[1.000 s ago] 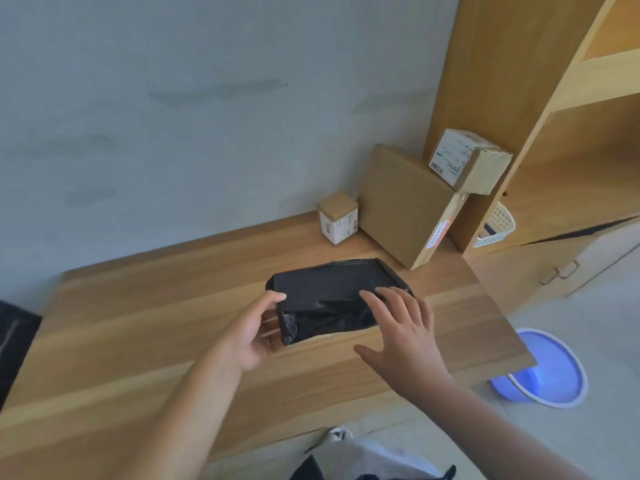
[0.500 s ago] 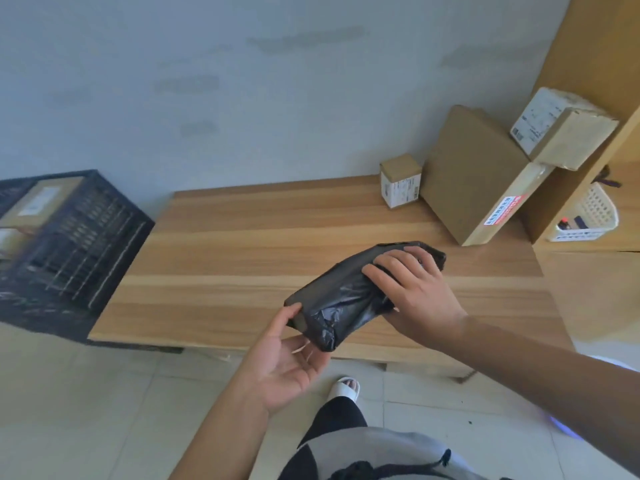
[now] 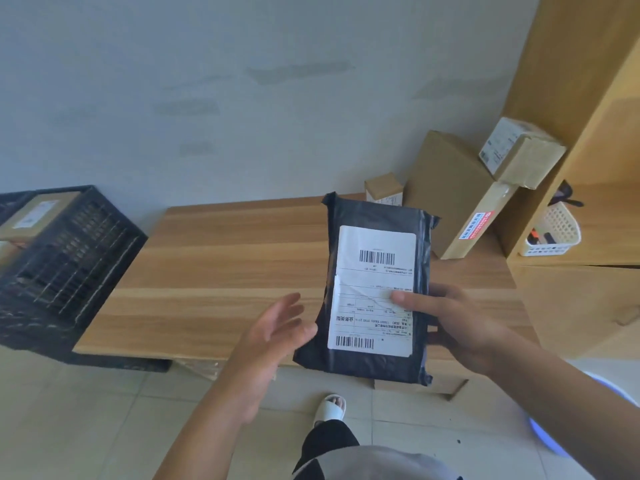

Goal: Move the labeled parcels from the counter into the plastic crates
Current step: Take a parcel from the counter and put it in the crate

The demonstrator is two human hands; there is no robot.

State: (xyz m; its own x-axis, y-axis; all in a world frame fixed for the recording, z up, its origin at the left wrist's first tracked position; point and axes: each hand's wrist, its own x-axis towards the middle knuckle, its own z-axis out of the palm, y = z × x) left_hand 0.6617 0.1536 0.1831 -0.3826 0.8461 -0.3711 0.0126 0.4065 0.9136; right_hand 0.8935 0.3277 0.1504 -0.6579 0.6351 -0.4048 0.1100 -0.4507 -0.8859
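Woodgrain counter [image 3: 242, 258], crinkled black polybag [image 3: 377, 358]

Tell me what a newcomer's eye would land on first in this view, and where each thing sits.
First comes the black parcel at centre, its white barcode label facing the camera, gripped by the right hand while the left hand hovers open beside it. Next, the black crate at the counter's left end, already holding a labeled box. Then the cardboard boxes stacked at the counter's far right corner.

I see a black parcel [image 3: 375, 362] with a white barcoded label [image 3: 375, 271], a black slatted crate [image 3: 65, 268] and a wood-grain counter [image 3: 242, 268].
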